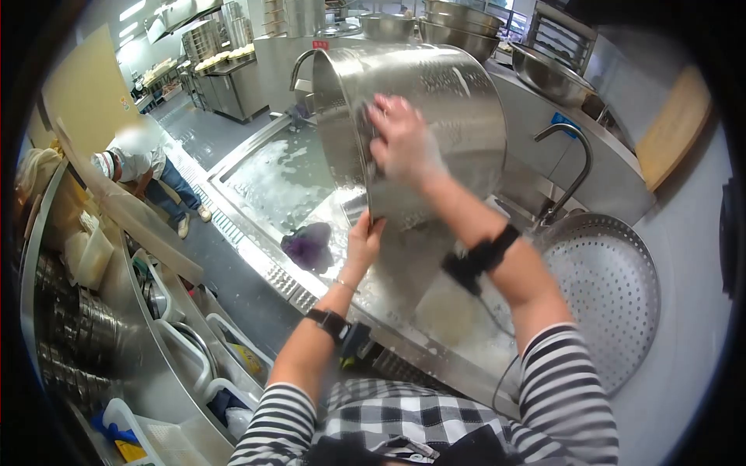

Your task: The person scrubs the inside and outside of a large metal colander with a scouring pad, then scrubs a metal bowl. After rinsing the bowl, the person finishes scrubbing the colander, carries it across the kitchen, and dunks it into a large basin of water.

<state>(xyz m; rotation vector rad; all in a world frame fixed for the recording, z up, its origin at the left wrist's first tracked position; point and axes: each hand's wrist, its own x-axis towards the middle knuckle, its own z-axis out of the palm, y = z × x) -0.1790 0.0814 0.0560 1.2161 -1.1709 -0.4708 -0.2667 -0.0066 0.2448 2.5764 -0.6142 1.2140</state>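
Observation:
A big stainless steel stockpot (pixel 458 101) lies tipped on its side over the sink, its mouth turned to the left. My left hand (pixel 364 245) grips the lower part of its rim, thumb and fingers closed around the edge. Higher up, my right hand (pixel 404 140) is at the same rim, slightly blurred, its fingers bent over a dark grey pad-like thing (pixel 362 128) pressed against the metal. Most of that thing is hidden by the fingers. A purple cloth (pixel 308 247) lies crumpled in the sink, left of my left hand.
Soapy water fills the left sink basin (pixel 268 167). On the right are a curved faucet (pixel 587 159) and a large perforated colander (pixel 602 287). Metal bowls (pixel 458 27) stand behind the pot. A shelf with bins (pixel 183 353) runs along the left; another person (pixel 144 163) bends beyond it.

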